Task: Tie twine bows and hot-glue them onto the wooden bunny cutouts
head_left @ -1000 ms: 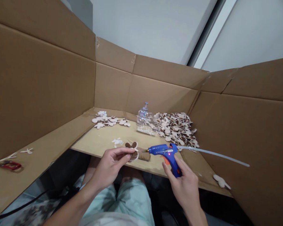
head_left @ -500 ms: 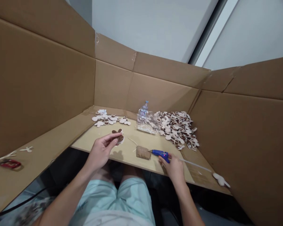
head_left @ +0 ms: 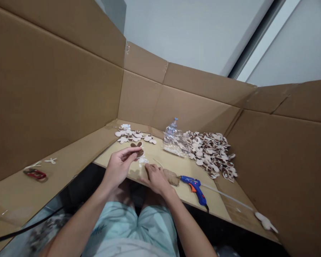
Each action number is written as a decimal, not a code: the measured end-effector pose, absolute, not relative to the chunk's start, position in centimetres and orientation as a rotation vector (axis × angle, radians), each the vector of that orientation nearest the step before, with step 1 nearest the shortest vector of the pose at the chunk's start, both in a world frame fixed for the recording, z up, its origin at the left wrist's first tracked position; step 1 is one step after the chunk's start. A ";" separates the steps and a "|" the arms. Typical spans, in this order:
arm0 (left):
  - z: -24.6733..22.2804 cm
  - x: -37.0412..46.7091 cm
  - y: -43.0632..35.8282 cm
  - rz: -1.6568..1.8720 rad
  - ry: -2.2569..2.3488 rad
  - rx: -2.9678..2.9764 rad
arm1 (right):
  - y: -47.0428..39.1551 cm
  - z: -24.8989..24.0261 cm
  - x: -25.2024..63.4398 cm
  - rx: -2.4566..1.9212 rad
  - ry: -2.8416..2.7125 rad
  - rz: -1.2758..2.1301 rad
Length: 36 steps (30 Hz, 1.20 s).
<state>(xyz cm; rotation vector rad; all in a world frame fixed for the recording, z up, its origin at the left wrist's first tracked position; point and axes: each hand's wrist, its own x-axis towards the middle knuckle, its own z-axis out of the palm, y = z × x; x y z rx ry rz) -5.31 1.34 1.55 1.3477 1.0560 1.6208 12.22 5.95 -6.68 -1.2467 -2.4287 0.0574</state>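
My left hand pinches a brown rabbit-shaped cutout by its side, with its ears up, above the board. My right hand is low over the board with its fingers reaching forward, and nothing shows in them. Just beyond those fingertips is a small white lacy piece; whether they touch it is unclear. To the right lies a blue glue gun with an orange trigger, its nozzle at a brown block. A thin pale cord lies behind the block.
Rabbit cutouts form a big pile at right and a smaller group at back left. A plastic bag and bottle stand between. Red-handled cutters lie far left. Cardboard walls enclose the board.
My right hand has let go of the glue gun and moved left toward the white lacy piece. The glue gun now rests on the board. My left hand still holds the brown cutout.
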 end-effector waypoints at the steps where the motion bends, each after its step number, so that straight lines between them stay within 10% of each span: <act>1: 1.7 -5.4 1.3 1.628 1.062 1.342 | 5.7 -6.8 12.3 -1.238 -2.435 0.057; 36: 1.8 -4.1 0.4 1.428 1.002 1.446 | 4.2 -8.5 15.4 -1.191 -1.518 0.484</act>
